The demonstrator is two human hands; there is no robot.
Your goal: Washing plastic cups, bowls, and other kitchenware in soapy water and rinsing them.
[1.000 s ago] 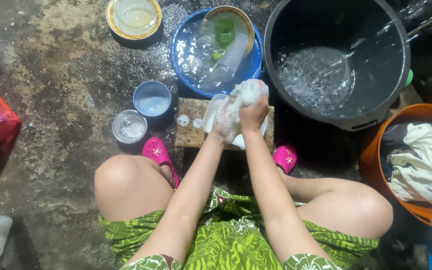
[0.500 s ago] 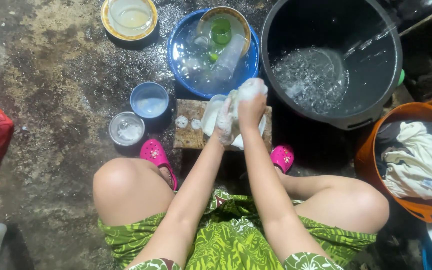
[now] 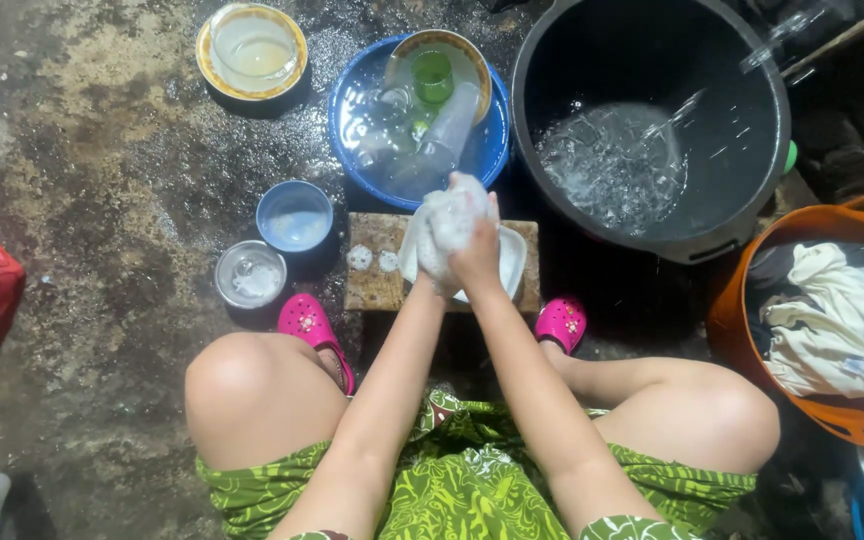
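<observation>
Above the wooden board, a soapy white cloth is clasped between both hands, left hand and right hand closed; rinsing in the black tub appears outstanding.

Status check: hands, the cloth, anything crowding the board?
Both hands, left hand and right hand, clamped on soapy white cloth. Cloth over wooden board. Blue basin close ahead.
</observation>
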